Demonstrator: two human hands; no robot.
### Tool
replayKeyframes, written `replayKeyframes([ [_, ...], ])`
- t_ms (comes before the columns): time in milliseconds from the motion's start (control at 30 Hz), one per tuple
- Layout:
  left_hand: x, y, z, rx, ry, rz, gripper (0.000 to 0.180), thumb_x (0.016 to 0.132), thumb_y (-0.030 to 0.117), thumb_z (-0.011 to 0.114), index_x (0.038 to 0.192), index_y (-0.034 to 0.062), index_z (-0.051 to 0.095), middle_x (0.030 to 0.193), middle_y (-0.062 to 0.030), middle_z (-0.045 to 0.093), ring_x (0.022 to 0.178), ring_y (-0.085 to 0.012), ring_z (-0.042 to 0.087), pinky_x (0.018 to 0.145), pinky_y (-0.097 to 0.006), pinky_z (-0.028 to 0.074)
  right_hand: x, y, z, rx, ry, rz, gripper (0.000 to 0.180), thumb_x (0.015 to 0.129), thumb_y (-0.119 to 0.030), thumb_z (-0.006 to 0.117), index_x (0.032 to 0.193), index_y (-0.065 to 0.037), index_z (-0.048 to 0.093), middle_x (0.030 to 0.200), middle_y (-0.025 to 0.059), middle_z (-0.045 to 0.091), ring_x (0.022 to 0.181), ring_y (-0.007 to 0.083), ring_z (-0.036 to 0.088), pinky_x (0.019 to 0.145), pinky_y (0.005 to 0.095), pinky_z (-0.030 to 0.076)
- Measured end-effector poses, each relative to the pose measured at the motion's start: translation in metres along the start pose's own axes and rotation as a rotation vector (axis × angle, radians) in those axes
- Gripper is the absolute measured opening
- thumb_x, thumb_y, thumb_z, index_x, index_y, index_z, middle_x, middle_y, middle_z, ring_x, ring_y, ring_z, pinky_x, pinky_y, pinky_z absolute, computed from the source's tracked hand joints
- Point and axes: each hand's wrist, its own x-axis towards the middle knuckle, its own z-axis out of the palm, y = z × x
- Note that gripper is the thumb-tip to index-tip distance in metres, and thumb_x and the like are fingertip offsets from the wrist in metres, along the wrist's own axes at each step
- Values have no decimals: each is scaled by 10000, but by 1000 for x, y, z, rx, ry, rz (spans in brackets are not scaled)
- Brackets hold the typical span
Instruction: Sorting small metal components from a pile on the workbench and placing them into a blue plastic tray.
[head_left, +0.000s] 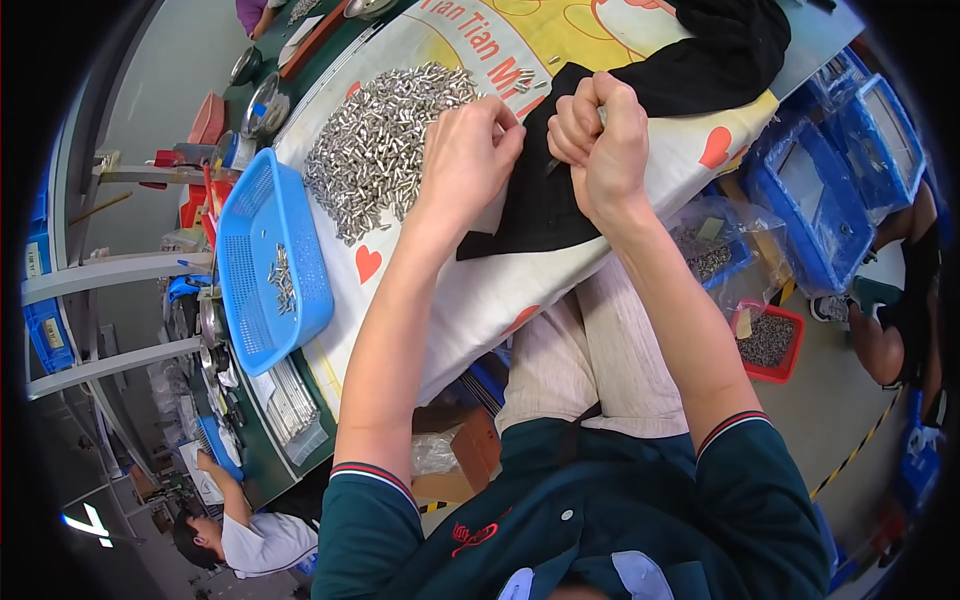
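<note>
two grips are curled in: left hand (470, 150) beside heaped metal pins (375, 150), right hand (607, 140) over black cloth (535, 210); what either holds, i cannot tell.

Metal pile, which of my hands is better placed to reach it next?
Likely your left hand: it's beside the metal pile; your right hand is farther away, over the black cloth.

We see a green counter (265, 477) spread with a white, heart-printed cloth (478, 305). On the cloth we have a heap of small silvery metal pieces (375, 140) left of centre, and black fabric (535, 215) toward upper right. Left of the heap stands a blue basket (319, 300); below it, silvery rods (290, 405).
</note>
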Motion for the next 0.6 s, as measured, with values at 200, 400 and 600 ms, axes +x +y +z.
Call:
replayKeyframes([
  [200, -44, 0, 6, -106, -4, -30, 103, 708, 56, 647, 763, -12, 593, 572, -115, 567, 510, -229, 563, 518, -327, 445, -1, 2, 8, -1, -27, 20, 361, 864, -235, 347, 540, -101, 263, 445, -16, 229, 386, 73, 156, 385, 245, 151],
  [400, -48, -1, 14, -162, 77, -27, 76, 711, 53, 644, 745, -4, 608, 559, -116, 565, 480, -222, 551, 502, -319, 442, -2, 1, 2, 71, -117, -65, 382, 875, -246, 328, 525, -105, 266, 439, -19, 229, 387, 75, 154, 392, 248, 156],
  [600, -48, -2, 16, -183, 96, -63, 76, 712, 61, 645, 723, -8, 615, 547, -115, 566, 471, -220, 553, 498, -315, 443, -1, 4, 3, 96, -162, -40, 351, 855, -178, 353, 526, -88, 269, 433, -27, 242, 379, 56, 169, 360, 235, 153],
])
